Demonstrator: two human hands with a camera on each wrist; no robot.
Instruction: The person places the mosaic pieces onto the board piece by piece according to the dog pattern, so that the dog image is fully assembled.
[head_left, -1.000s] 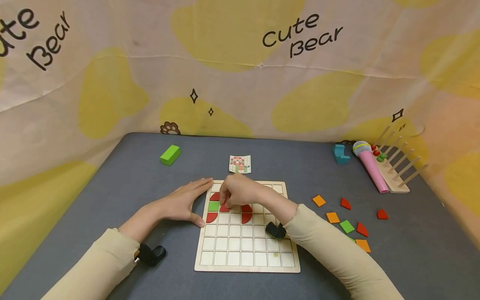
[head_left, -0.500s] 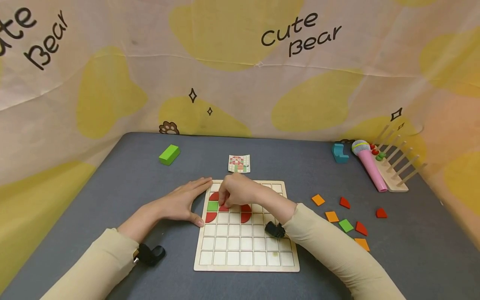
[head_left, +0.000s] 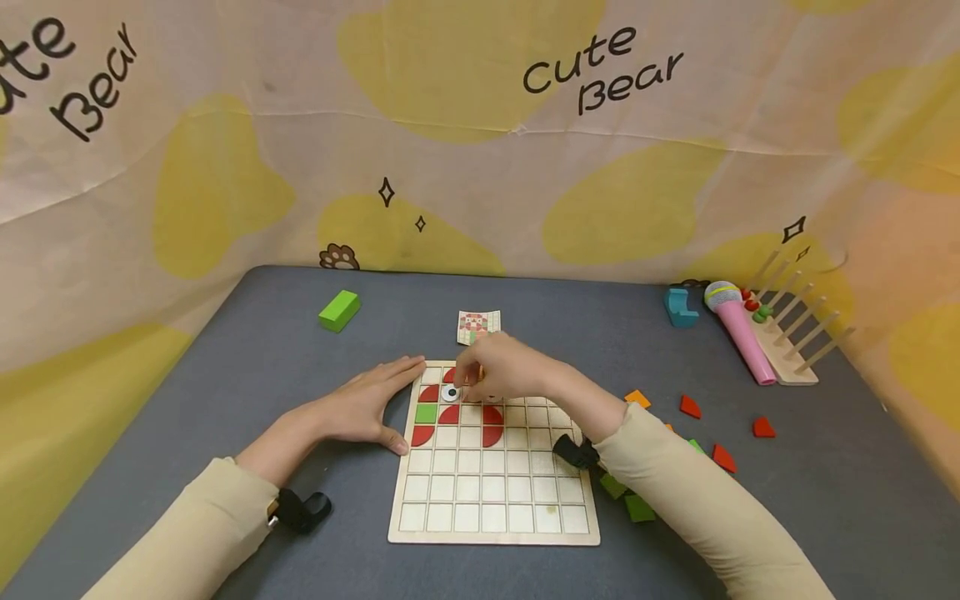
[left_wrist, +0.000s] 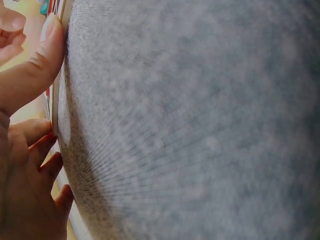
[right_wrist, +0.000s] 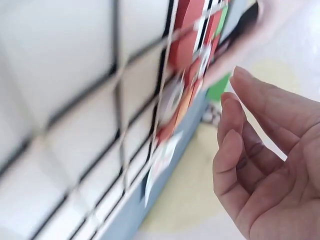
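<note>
My left hand (head_left: pixel 367 406) rests spread along the left edge of a wooden grid board (head_left: pixel 480 538), thumb and fingers touching its rim. Over the upper part of the board hovers my right hand (head_left: pixel 504 368); in the right wrist view its fingers are loosely bent, with nothing visible between thumb and fingertips. Set in the grid are a green square tile (head_left: pixel 426 413), an eye tile (head_left: pixel 450 392) and several red quarter-round tiles (head_left: pixel 492 426). The right hand hides part of the upper rows. Right wrist tiles look blurred.
A small pattern card (head_left: pixel 477 324) lies behind the board. Loose red tiles (head_left: pixel 723 457), orange and green ones lie to the right, partly behind the sleeve. Farther back are a green block (head_left: pixel 340 311), a blue piece (head_left: pixel 681 307), a pink microphone (head_left: pixel 742 337) and a pegged rack (head_left: pixel 795 350).
My right hand has lifted off the red tile and shifted up and right, uncovering the eye tile beside it. My left hand has stayed on the board's edge.
</note>
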